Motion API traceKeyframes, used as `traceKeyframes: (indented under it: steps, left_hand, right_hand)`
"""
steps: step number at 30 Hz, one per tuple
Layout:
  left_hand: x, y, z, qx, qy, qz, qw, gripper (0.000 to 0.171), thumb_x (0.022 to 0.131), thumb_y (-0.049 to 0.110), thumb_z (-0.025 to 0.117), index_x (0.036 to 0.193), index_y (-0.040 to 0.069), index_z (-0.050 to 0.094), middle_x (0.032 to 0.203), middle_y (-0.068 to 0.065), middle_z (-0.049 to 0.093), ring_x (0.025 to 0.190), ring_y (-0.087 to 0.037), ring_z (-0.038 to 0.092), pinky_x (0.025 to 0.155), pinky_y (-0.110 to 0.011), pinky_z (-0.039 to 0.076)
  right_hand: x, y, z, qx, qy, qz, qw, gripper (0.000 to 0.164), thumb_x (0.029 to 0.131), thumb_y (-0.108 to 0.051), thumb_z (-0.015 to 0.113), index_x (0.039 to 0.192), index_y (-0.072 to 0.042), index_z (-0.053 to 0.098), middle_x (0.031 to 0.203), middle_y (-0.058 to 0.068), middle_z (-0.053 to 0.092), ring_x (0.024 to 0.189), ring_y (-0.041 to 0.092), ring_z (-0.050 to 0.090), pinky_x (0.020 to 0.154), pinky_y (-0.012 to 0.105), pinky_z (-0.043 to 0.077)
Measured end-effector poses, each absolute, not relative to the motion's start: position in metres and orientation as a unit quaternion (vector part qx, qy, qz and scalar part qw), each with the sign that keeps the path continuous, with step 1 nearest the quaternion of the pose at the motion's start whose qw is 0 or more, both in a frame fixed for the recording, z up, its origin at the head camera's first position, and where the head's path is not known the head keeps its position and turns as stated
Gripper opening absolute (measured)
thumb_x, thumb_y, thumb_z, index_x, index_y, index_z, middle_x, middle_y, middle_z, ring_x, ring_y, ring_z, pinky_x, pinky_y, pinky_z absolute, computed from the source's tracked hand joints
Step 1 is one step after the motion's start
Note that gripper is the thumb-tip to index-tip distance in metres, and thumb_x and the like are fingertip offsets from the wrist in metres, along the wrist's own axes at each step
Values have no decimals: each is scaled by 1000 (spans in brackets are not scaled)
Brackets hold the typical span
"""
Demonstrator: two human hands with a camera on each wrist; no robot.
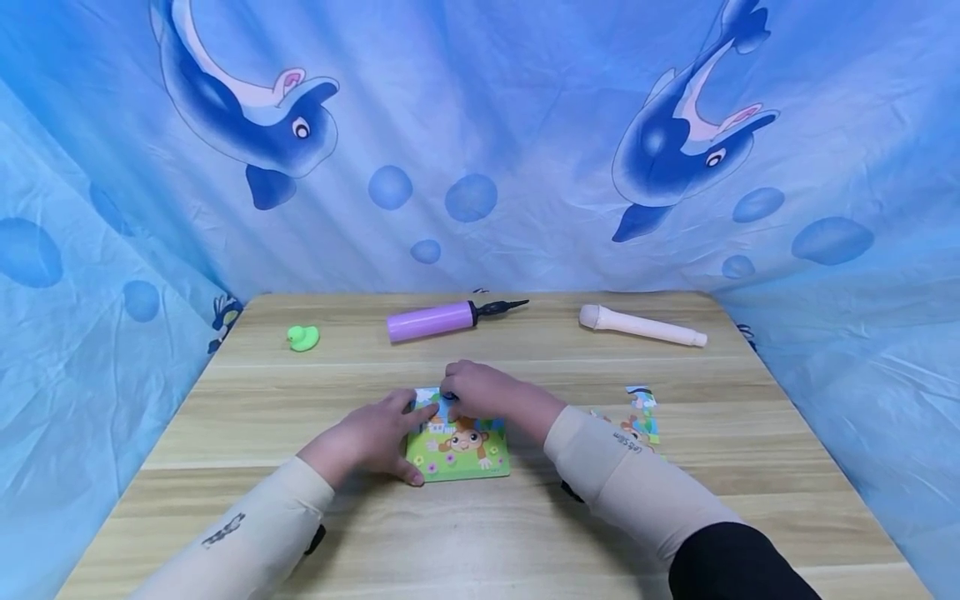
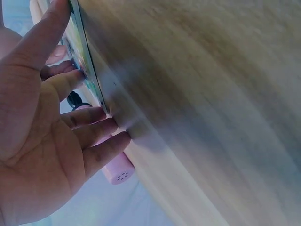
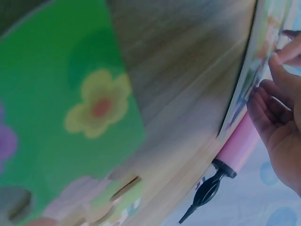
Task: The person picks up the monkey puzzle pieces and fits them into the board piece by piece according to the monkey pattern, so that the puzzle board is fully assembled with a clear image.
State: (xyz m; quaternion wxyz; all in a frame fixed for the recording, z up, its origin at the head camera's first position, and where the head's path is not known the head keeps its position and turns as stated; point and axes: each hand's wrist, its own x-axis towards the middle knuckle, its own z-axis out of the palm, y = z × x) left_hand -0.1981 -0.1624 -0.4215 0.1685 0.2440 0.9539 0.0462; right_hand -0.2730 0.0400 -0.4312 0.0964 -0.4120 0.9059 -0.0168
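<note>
Monkey jigsaw board [image 1: 459, 450], flat on the wooden table [image 1: 480, 533] near the front edge, squarely between the 2 forearms. Held steady by the left hand [image 1: 371, 440]: fingers straight and spread, thumb against the board's near-left corner, fingertips [image 2: 101, 115] along its left edge in the left wrist view. Right hand [image 1: 483, 392] over the board's far edge, fingers curled down and pinching a small blue puzzle piece [image 1: 446, 407] at the top-left of the picture, just above the monkey's head. Piece touching the board there; seated or only resting, cannot tell. Both hands at the board, the right one nearer the open slot, the left one merely bracing.

Loose puzzle pieces [image 1: 641, 417] to the right, just beyond the right sleeve, well within reach of that arm alone. Farther back, lying crosswise on the table: a purple hand pump [image 1: 442, 320] with black nozzle, a cream toy microphone [image 1: 641, 326], and a green rubber duck [image 1: 303, 337] at far left. Dolphin-print cloth [image 1: 480, 142] behind.
</note>
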Motion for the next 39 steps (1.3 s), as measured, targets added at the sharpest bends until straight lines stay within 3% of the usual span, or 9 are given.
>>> traceKeyframes:
  steps: [4, 12, 22, 28, 34, 39]
  left_hand:
    - [-198, -163, -424, 242, 955, 45, 165, 106, 66, 67, 78, 154, 28, 33, 156, -21, 27, 133, -42, 43, 100, -56, 47]
    - [-198, -164, -426, 242, 956, 50, 159, 107, 65, 66, 79, 154, 28, 34, 156, -20, 27, 134, -41, 42, 103, -55, 44]
    - [-197, -163, -424, 247, 955, 53, 157, 106, 66, 64, 79, 154, 27, 34, 156, -19, 28, 134, -40, 42, 103, -55, 44]
    - [-197, -162, -425, 245, 955, 48, 161, 106, 67, 65, 79, 154, 28, 33, 157, -19, 27, 135, -39, 42, 103, -54, 45]
    - [-197, -162, -426, 244, 955, 53, 162, 107, 66, 65, 79, 154, 27, 33, 156, -19, 27, 134, -40, 42, 103, -55, 45]
    - [-196, -162, -426, 245, 955, 52, 160, 107, 66, 65, 79, 154, 27, 33, 156, -19, 27, 133, -41, 43, 103, -55, 45]
  right_hand:
    - [-275, 58, -425, -411, 903, -64, 110, 34, 95, -33, 66, 123, -13, 66, 110, 0, 60, 97, 11, 55, 88, 29, 50]
    - [-284, 119, -419, -391, 915, -84, 62, 44, 93, -30, 68, 130, -6, 61, 123, 6, 61, 116, 21, 58, 104, 37, 47]
    - [-286, 210, -405, -337, 937, -77, 46, 39, 91, -19, 69, 124, 2, 63, 120, 16, 61, 112, 31, 60, 98, 46, 50]
    - [-278, 258, -408, -274, 954, -80, 89, 40, 92, -19, 69, 126, 2, 62, 124, 17, 60, 115, 35, 58, 97, 50, 50]
    - [-272, 293, -417, -236, 958, -63, 151, 34, 89, -19, 72, 118, -4, 65, 114, 12, 60, 105, 29, 59, 90, 48, 52]
    - [-267, 304, -422, -220, 959, -56, 167, 42, 86, -21, 76, 121, -3, 64, 115, 13, 59, 108, 34, 59, 91, 51, 51]
